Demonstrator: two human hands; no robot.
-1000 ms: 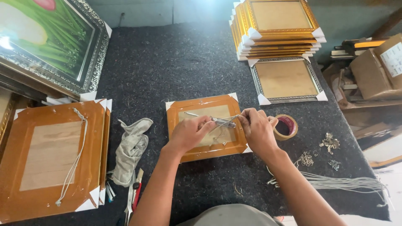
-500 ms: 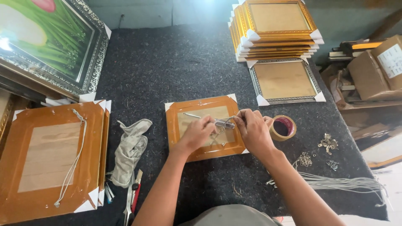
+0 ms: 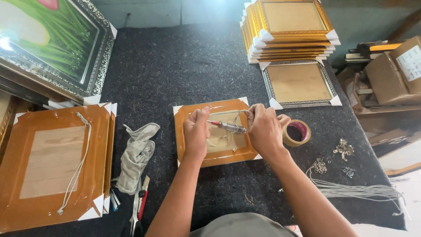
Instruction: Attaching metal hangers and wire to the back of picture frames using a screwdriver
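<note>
Landmark: small orange frame (image 3: 215, 131), lying back-up at the middle of the dark felt surface (image 3: 193, 66), white protectors on its corners.
Far left of the frame: large orange frame (image 3: 52, 164), also back-up, a white hanging cord looped down its back.
Just left of the frame: crumpled grey glove (image 3: 138, 156), with scissors (image 3: 139, 206) below it near the front edge of the surface.
Left hand (image 3: 196, 131): on the frame's left half, fingers closed into a fist; they seem to pinch the left end of a thin cord, though the cord itself is too fine to be sure.
Screwdriver (image 3: 228, 127): red handle end toward the left hand, metal shaft running right into the right hand; its long axis lies nearly level across the frame's back, left to right, between the two fists.
Cord (image 3: 234, 115): stretched along the frame's upper edge between both hands, with loose loops hanging under the tool.
Right hand (image 3: 263, 129): on the frame's right edge, fingers curled shut around the tool's right end and the cord; this hand is nearer the tool's working tip.
Just right of the frame: roll of brown tape (image 3: 297, 133), touching nothing but the surface.
Far right, nearer the front edge: bundle of white cords (image 3: 359, 191) and small metal hangers (image 3: 344, 149).
</note>
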